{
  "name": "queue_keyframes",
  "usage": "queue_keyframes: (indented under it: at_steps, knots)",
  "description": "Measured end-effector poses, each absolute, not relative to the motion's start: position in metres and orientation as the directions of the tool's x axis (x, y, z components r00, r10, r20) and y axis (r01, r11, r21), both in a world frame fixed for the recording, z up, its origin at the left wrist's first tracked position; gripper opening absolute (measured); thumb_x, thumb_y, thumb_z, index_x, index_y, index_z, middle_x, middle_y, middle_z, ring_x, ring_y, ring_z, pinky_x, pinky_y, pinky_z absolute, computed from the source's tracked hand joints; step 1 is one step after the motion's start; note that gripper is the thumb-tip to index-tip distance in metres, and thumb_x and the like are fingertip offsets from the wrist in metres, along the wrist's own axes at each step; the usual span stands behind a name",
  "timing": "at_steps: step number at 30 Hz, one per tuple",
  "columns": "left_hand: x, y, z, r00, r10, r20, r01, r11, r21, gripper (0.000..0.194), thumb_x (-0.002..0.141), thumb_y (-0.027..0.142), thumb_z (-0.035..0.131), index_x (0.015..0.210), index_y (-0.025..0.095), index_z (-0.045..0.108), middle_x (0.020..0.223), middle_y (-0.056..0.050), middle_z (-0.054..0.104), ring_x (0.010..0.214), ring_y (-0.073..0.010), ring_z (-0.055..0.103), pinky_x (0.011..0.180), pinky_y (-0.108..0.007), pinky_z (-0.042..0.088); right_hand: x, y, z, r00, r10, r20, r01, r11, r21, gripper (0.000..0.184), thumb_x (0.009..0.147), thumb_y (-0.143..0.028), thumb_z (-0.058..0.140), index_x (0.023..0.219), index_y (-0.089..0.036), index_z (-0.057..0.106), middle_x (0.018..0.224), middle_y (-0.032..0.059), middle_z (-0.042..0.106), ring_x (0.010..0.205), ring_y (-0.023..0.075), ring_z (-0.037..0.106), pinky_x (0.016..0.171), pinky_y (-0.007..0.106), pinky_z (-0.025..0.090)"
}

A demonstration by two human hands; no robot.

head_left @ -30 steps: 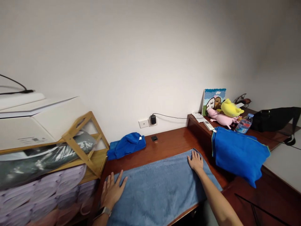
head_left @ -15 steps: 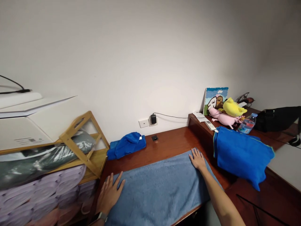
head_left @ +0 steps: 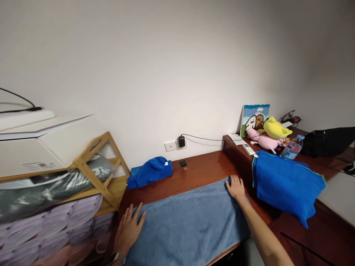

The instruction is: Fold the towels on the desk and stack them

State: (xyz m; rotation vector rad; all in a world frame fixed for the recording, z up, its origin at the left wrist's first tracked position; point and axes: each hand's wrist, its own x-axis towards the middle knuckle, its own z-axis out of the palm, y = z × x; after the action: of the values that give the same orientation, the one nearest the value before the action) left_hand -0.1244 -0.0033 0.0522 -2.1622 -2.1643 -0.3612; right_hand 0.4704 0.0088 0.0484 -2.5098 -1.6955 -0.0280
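Plainly, in the head view, a grey-blue towel [head_left: 188,221] lies spread on the brown desk [head_left: 205,166]; the person's left hand [head_left: 129,227] is at its left edge, fingers splayed wide, the right hand [head_left: 235,187] at its far right corner, fingers slightly parted.

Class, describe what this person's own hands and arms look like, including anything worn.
The left hand and right hand are bare, without gloves. A pale band, perhaps a watch, crosses the left wrist. The right forearm is bare, with no sleeve in view.
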Motion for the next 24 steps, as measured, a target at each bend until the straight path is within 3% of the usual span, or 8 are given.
queue_keyframes:
  at_steps: [3, 5, 11, 15, 17, 19, 21, 24]
  knots:
    - [-0.134, 0.001, 0.038, 0.039, 0.966, 0.255, 0.99, -0.072, 0.119, 0.069, 0.101, 0.053, 0.032, 0.157, 0.019, 0.053, 0.164, -0.015, 0.054, 0.154, -0.0352, 0.046, 0.127, -0.053, 0.038, 0.467, 0.01, 0.047, 0.217, 0.975, 0.038, 0.971, -0.212, -0.108, 0.072, 0.109, -0.054, 0.02, 0.17, -0.018, 0.033, 0.177, 0.0047, 0.029, 0.165, 0.0236, 0.017, 0.133, 0.043, 0.005]
    - [-0.139, 0.003, 0.028, 0.07, 0.963, 0.259, 0.991, -0.096, 0.092, 0.069, 0.099, 0.053, 0.035, 0.155, 0.019, 0.056, 0.162, -0.015, 0.057, 0.153, -0.0356, 0.047, 0.126, -0.055, 0.038, 0.468, 0.011, 0.042, 0.186, 0.982, -0.036, 0.973, -0.189, -0.134, 0.072, 0.109, -0.055, 0.019, 0.171, -0.019, 0.029, 0.178, 0.0028, 0.026, 0.165, 0.0217, 0.017, 0.133, 0.041, 0.007]
    - [-0.134, 0.006, 0.021, 0.007, 0.973, 0.231, 0.997, -0.024, 0.073, 0.066, 0.101, 0.047, 0.035, 0.159, 0.021, 0.05, 0.169, -0.015, 0.047, 0.159, -0.0342, 0.038, 0.128, -0.055, 0.033, 0.477, 0.014, 0.036, 0.367, 0.927, -0.078, 0.92, -0.374, -0.12, 0.077, 0.108, -0.056, 0.016, 0.173, -0.014, 0.017, 0.18, 0.006, 0.015, 0.166, 0.023, 0.012, 0.133, 0.043, 0.008]
    - [-0.127, 0.01, 0.043, -0.058, 0.993, 0.105, 0.99, 0.043, 0.133, 0.072, 0.099, 0.054, 0.037, 0.158, 0.016, 0.051, 0.169, -0.021, 0.044, 0.158, -0.0382, 0.04, 0.127, -0.057, 0.035, 0.471, 0.016, 0.06, 0.417, 0.9, -0.128, 0.895, -0.431, -0.114, 0.078, 0.108, -0.053, 0.019, 0.172, -0.009, 0.02, 0.179, 0.0097, 0.017, 0.166, 0.0265, 0.015, 0.133, 0.047, 0.012]
    - [-0.128, 0.005, 0.052, -0.043, 0.992, 0.117, 0.989, 0.025, 0.147, 0.071, 0.098, 0.052, 0.039, 0.156, 0.014, 0.053, 0.169, -0.021, 0.045, 0.157, -0.0377, 0.041, 0.127, -0.057, 0.035, 0.449, 0.01, 0.074, 0.419, 0.905, -0.072, 0.898, -0.424, -0.116, 0.076, 0.108, -0.049, 0.022, 0.17, -0.004, 0.023, 0.178, 0.0142, 0.02, 0.165, 0.0291, 0.017, 0.133, 0.049, 0.011]
    - [-0.132, -0.01, 0.054, 0.037, 0.979, 0.202, 0.987, -0.068, 0.149, 0.065, 0.099, 0.048, 0.04, 0.152, 0.015, 0.059, 0.167, -0.018, 0.048, 0.156, -0.035, 0.043, 0.128, -0.056, 0.036, 0.408, -0.006, 0.082, 0.327, 0.944, 0.052, 0.937, -0.316, -0.147, 0.072, 0.108, -0.043, 0.025, 0.168, -0.003, 0.03, 0.176, 0.0156, 0.025, 0.165, 0.0301, 0.018, 0.134, 0.049, 0.01]
    - [-0.136, -0.035, 0.049, 0.135, 0.95, 0.282, 0.973, -0.181, 0.146, 0.059, 0.1, 0.046, 0.041, 0.147, 0.019, 0.063, 0.165, -0.014, 0.053, 0.153, -0.0321, 0.048, 0.127, -0.053, 0.039, 0.348, -0.034, 0.081, 0.133, 0.978, 0.16, 0.973, -0.098, -0.207, 0.065, 0.109, -0.039, 0.028, 0.167, -0.01, 0.038, 0.174, 0.0122, 0.032, 0.164, 0.0291, 0.022, 0.134, 0.049, 0.011]
    - [-0.137, -0.081, 0.032, 0.203, 0.932, 0.299, 0.957, -0.254, 0.143, 0.055, 0.102, 0.048, 0.043, 0.147, 0.025, 0.065, 0.163, -0.009, 0.057, 0.151, -0.0304, 0.052, 0.125, -0.051, 0.044, 0.246, -0.086, 0.069, -0.151, 0.97, 0.192, 0.919, 0.209, -0.335, 0.062, 0.111, -0.047, 0.03, 0.166, -0.021, 0.041, 0.172, 0.0057, 0.038, 0.162, 0.026, 0.027, 0.134, 0.047, 0.017]
